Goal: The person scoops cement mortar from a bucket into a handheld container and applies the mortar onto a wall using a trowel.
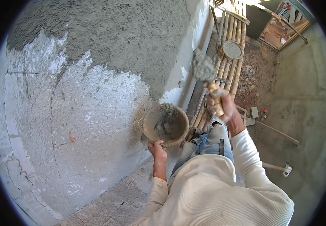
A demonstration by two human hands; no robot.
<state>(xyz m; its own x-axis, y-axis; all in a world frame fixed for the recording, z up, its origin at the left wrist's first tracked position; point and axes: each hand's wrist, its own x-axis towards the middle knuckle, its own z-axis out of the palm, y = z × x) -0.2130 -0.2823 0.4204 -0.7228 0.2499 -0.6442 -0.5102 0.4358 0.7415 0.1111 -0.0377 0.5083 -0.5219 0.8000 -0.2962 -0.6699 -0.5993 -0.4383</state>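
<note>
My right hand [223,107] is clamped on the trowel [204,71], its mortar-loaded blade running up toward eleven o'clock, while the mortar pan [166,124], pinched at its rim by my left hand [157,149], sits near at eight o'clock, against the wall [87,98].

Bamboo scaffold platform [229,64] running beside half-plastered wall [95,75]; round pan [232,49] sitting on poles; long-handled tool [279,167] lying on concrete floor [306,113] below.
</note>
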